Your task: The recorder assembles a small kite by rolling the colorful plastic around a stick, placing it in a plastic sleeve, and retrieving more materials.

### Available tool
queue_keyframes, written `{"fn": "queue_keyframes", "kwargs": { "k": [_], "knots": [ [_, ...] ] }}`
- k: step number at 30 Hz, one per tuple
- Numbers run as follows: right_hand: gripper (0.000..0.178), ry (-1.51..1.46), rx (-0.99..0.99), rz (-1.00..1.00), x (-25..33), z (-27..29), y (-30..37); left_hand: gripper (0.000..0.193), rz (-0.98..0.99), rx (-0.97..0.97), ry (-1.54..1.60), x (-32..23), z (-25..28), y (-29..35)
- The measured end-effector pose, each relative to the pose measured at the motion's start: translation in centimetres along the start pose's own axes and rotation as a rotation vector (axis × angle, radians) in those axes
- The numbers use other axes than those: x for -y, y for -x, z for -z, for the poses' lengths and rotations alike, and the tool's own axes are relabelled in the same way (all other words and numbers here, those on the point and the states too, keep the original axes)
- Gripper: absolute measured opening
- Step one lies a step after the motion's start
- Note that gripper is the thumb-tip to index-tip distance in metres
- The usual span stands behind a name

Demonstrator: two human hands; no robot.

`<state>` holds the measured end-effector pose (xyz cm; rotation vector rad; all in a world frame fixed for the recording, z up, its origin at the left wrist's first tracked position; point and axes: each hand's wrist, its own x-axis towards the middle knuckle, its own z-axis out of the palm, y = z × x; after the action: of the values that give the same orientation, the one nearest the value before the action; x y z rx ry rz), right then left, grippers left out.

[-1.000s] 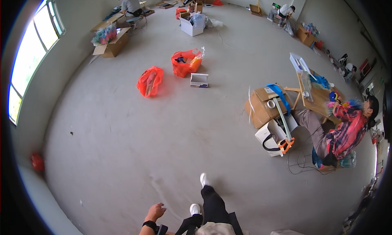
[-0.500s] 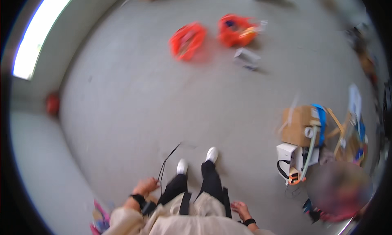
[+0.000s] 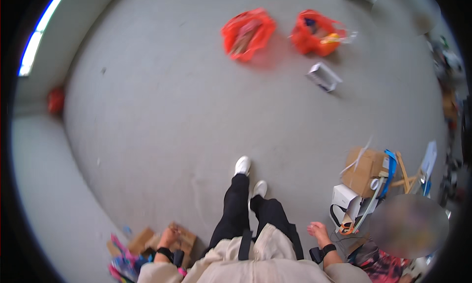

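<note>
My left hand (image 3: pixel 169 235) hangs low at my left side, above an opened brown carton (image 3: pixel 184 241). Its fingers look curled; anything inside them is hidden. On the right, my right hand (image 3: pixel 318 230) is held out from my hip, open and empty, with fingers loosely apart. Black bands circle both wrists. My white shoes (image 3: pixel 242 165) show on the grey floor in mid-step. The nearest thing to my right hand is a white box (image 3: pixel 345 198) with a black strap.
Two red plastic bags, one left (image 3: pixel 249 35) and one right (image 3: pixel 315 33), stand ahead, near a small open white box (image 3: pixel 324 77). A brown cardboard box (image 3: pixel 365 171) and wooden sticks (image 3: pixel 404 172) crowd the right. Along the left runs a wall (image 3: pixel 46 170); a red object (image 3: pixel 56 101) sits there.
I have stepped ahead, my left foot now leading. The thin black cord at my left hand is out of sight. The brown carton has come into view below that hand.
</note>
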<state>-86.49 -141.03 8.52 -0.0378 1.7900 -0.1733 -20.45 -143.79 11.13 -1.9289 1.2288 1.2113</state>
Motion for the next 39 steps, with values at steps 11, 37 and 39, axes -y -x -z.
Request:
{"fn": "queue_keyframes", "kwargs": {
  "k": [11,37,39],
  "knots": [
    [0.029,-0.427,0.208,0.566,32.7,-4.1,-4.9,0.032,-0.632,-0.290,-0.221,-45.8,26.6,-19.0],
    [0.022,-1.266,0.028,0.247,69.8,-0.4,-33.5,0.041,-0.810,-0.217,-0.141,-116.0,40.8,-75.4],
    [0.022,-1.291,-0.019,0.157,69.9,-2.0,-34.6,0.041,-0.774,-0.186,-0.144,-117.0,39.7,-78.2]
  ]
}}
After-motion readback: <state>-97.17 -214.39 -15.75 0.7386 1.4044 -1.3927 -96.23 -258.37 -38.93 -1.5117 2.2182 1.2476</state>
